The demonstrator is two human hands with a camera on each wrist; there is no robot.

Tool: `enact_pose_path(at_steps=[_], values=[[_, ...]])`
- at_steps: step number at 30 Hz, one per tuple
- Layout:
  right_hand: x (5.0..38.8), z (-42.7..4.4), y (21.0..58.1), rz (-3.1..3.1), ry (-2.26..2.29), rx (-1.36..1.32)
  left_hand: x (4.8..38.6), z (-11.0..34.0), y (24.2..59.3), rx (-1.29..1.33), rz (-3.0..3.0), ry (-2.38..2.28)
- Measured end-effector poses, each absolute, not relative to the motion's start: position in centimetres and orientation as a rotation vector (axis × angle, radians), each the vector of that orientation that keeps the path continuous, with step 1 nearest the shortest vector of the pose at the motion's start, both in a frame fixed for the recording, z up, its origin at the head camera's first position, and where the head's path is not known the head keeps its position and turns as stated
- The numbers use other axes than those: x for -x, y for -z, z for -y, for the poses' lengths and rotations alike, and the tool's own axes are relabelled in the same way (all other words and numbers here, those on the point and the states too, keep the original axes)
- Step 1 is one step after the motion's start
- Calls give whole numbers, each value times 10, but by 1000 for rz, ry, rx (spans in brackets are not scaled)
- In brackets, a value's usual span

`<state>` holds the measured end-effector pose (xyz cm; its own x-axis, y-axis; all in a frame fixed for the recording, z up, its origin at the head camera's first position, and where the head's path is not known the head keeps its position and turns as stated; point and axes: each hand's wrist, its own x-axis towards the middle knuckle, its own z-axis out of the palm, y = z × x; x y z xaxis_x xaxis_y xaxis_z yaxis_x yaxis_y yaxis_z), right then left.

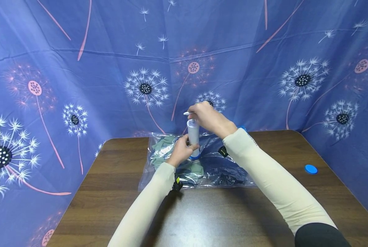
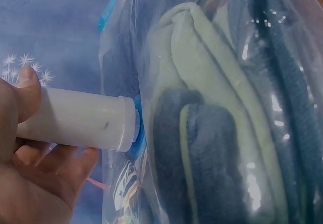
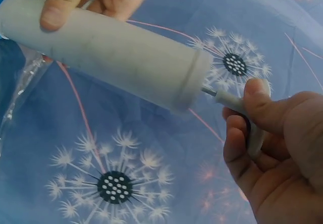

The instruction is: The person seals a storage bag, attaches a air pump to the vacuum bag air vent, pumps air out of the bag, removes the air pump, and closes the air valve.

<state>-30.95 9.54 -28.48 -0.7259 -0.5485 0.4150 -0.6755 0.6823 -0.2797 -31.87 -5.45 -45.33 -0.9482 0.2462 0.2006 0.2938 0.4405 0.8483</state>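
A white hand vacuum pump (image 1: 193, 132) stands upright on the blue valve (image 2: 137, 133) of a clear plastic storage bag (image 1: 144, 173). Folded green cloth (image 2: 202, 47) and dark blue cloth (image 2: 212, 148) lie inside the bag. My left hand (image 1: 181, 151) grips the pump's cylinder, thumb on one side and fingers on the other. Above it, my right hand (image 1: 208, 117) holds the pump's white handle (image 3: 256, 139). Only a short length of metal rod (image 3: 209, 91) shows between handle and cylinder. The pump's base meets the valve in the left wrist view.
The bag lies at the back of a brown wooden table (image 1: 196, 219), against a blue dandelion-print curtain (image 1: 109, 85). A round blue cap (image 1: 311, 169) lies on the table at the right. Part of the bag's right side is behind my right sleeve (image 1: 270, 171).
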Motion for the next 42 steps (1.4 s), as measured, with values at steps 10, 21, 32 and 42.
enact_pose_path(at_steps=[10, 21, 32, 42], values=[[306, -102, 256, 2489, -510, -1013, 316, 55, 457, 476, 2602, 1643], [296, -104, 207, 2404, -445, -932, 316, 55, 457, 480, 2604, 1636], [299, -100, 216, 2525, -414, -891, 316, 55, 456, 471, 2604, 1617], [307, -94, 260, 2644, -308, -918, 317, 55, 455, 472, 2615, 1629]])
